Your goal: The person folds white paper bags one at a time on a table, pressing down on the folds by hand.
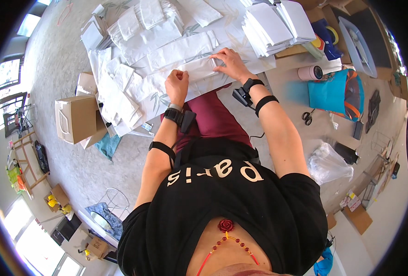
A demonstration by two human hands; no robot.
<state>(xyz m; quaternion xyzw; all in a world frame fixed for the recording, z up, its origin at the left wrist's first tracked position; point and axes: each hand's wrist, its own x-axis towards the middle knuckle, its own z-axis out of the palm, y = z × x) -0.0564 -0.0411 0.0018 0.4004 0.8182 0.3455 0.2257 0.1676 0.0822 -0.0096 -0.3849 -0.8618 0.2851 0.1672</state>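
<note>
Across the upper part of the view, a wide table (235, 28) with leaf-patterned covering, largely covered by white things. At its left side, a brown cardboard box (76, 120); to the right, on the floor, a blue bag (324, 94) with orange trim. On the table's right corner, thick stacks of white paper (267, 28); on its left part, a loose heap of white pieces (126, 89). Near the front edge, in the middle, one white strip (197, 69), lying flat and lengthwise between the two hands, with its left end beside the left hand (177, 86) and its right end under the right hand (233, 63). Left hand curled, with thumb and forefinger pressed together at the strip's left end; not possible to tell for sure if pinching the edge. Right hand more opened, with thumb and forefinger parted and touching the strip's right end from above.
</note>
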